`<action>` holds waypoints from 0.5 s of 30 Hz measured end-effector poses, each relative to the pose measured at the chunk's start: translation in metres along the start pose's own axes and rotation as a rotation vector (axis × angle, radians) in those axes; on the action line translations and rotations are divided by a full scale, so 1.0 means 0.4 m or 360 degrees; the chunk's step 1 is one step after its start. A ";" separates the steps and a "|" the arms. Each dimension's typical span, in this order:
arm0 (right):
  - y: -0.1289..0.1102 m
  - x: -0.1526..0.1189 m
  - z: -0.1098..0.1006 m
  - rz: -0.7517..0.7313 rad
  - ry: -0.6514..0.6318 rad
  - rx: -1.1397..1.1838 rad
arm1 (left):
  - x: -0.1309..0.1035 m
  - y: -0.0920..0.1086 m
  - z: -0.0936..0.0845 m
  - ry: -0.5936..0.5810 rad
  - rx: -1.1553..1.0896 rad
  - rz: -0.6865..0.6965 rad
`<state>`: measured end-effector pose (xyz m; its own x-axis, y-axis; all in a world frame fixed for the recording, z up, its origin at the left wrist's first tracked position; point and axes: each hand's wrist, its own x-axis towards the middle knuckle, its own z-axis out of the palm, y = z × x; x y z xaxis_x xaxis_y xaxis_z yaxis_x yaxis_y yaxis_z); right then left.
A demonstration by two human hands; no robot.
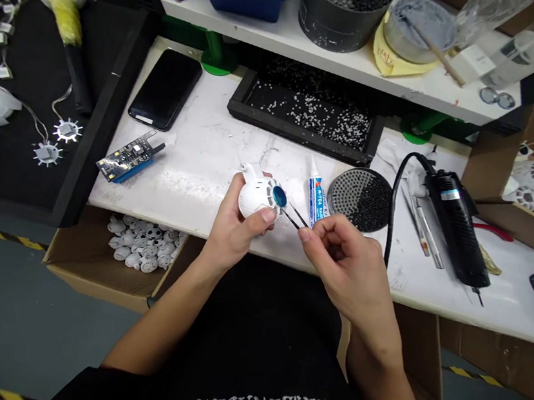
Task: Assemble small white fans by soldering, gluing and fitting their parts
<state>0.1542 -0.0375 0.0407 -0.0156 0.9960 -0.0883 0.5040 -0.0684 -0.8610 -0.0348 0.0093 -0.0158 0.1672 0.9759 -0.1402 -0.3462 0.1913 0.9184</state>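
Note:
My left hand (237, 225) is closed around a white rounded plastic shell (254, 195) over the front of the bench. A round blue lens (280, 196) sits in the shell's right-hand face. Between the thumb and fingers of my right hand (345, 255) is a pair of dark tweezers (297, 216). The tips are slightly apart and lie close beside the lens; whether they touch it I cannot tell. Just behind my right hand lies a blue and white glue tube (316, 196), and next to it a round perforated dish (359, 198) with small black parts.
A black tray (299, 132) of tiny pale parts lies under the shelf (249, 26). To the left are a phone (166, 89) and a circuit board (131, 156). A black electric screwdriver (459, 223) lies at right. A cardboard box (96, 276) of white shells stands below the bench edge.

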 end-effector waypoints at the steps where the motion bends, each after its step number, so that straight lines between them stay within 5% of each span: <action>1: 0.000 0.001 -0.003 0.0007 -0.0024 0.0004 | 0.001 -0.001 -0.001 0.0005 0.0026 0.0015; 15: 0.021 -0.007 0.080 -0.0035 0.0214 0.0126 | -0.011 -0.012 0.009 0.0221 0.0285 0.0170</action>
<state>0.1308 -0.0428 0.0176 0.0923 0.9957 -0.0055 0.4350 -0.0453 -0.8993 -0.0306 0.0036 -0.0183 0.0054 0.9970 -0.0768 -0.1839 0.0765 0.9800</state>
